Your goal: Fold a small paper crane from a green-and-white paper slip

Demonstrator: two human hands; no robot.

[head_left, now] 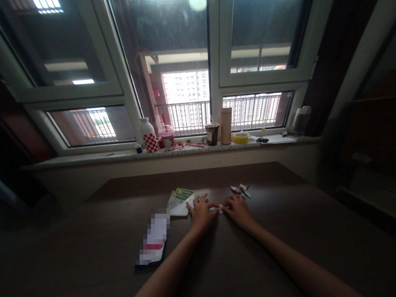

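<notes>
Both hands meet over the dark table at the middle of the head view. Between the fingertips lies a small whitish paper-like piece (220, 209), mostly covered, so its exact kind is hard to see. My left hand (201, 213) pinches its left side with thumb and forefinger, the other fingers spread. On its right side, my right hand (239, 210) is closed with the fingertips on the piece. Green-and-white packets (178, 200) lie just left of my left hand, with a white sheet partly under its fingers. Beyond my right hand sit small, pointed, colourful folded pieces (241, 190).
A phone-like slab (154, 237) with a blurred-out face lies left of my left forearm. Along the windowsill (185, 150) stand a checkered bottle (149, 136), a pink drink cup (167, 137), a brown drink cup (212, 134), a tan flask (226, 126), yellow tape (240, 138) and scissors (262, 140).
</notes>
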